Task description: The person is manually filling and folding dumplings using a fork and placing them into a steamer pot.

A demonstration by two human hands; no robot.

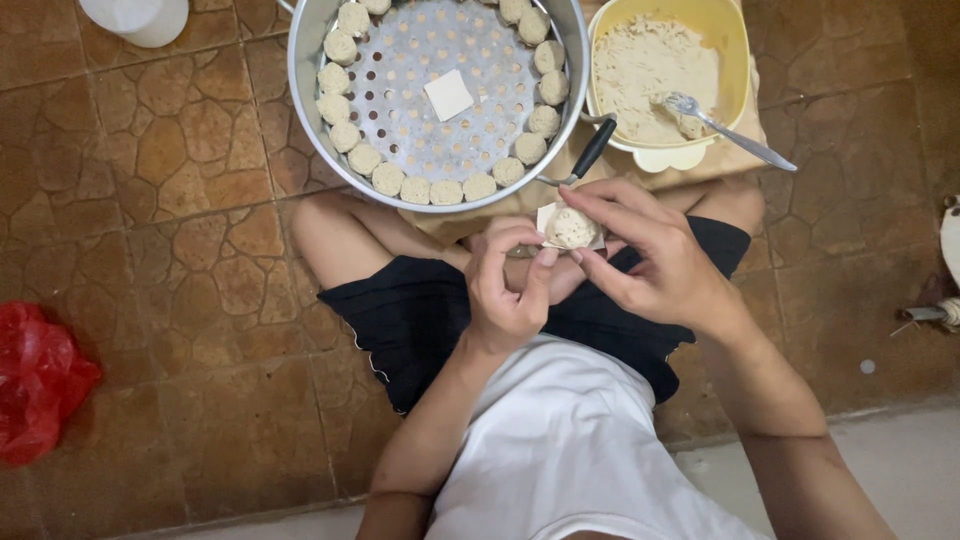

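Down in the head view, both hands meet over the person's lap, just below the steamer's rim. A filled dumpling [572, 228], pale wrapper cupping a mound of filling, sits between them. The right hand [655, 262] curls its fingers around the dumpling from the right and beneath, half closed on it. The left hand [508, 285] pinches the wrapper's left edge with thumb and fingertips, the other fingers bent in. Just above the hands, the round metal steamer tray [440, 70] holds a ring of finished dumplings [387, 178] along its wall and one square wrapper [448, 95] at its middle. Right of it, a yellow bowl [735, 40] of filling holds a fork [725, 128]. A red plastic bag [38, 378] lies on the tiled floor, well apart.
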